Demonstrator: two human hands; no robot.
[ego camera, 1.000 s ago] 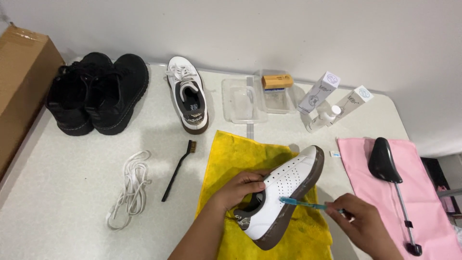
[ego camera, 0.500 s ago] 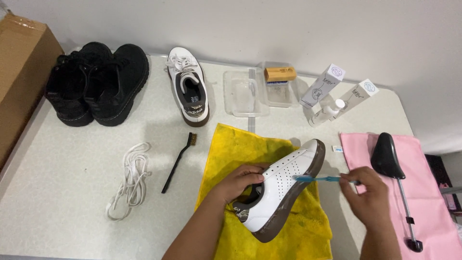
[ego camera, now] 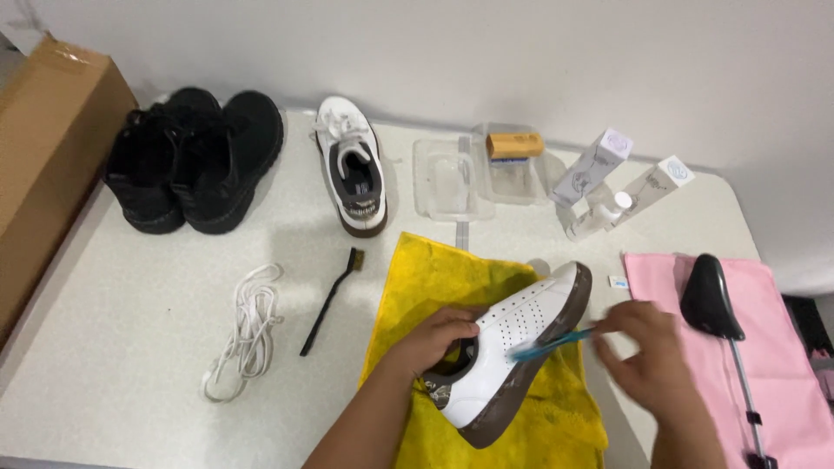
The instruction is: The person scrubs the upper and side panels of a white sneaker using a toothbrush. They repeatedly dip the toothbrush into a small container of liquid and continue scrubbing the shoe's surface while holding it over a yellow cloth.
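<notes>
A white sneaker with a brown sole (ego camera: 512, 347) lies tilted on a yellow cloth (ego camera: 452, 287). My left hand (ego camera: 434, 339) grips it at the ankle opening and holds it steady. My right hand (ego camera: 647, 356), blurred, holds a thin blue toothbrush (ego camera: 547, 345) whose head rests against the sneaker's side near the sole. The matching white sneaker (ego camera: 352, 165) stands upright farther back on the table.
A pair of black boots (ego camera: 195, 156) and a cardboard box (ego camera: 43, 165) sit at the left. White laces (ego camera: 248, 330) and a small black brush (ego camera: 330, 300) lie left of the cloth. Clear plastic trays (ego camera: 456, 178), a wooden brush (ego camera: 514, 143), white boxes (ego camera: 599, 165), a pink cloth (ego camera: 782, 365) with a black shoe tree (ego camera: 712, 300) lie to the right.
My right hand has moved with the blue toothbrush along the sneaker's side, first toward the toe, then back. The left hand has kept its hold on the shoe.
</notes>
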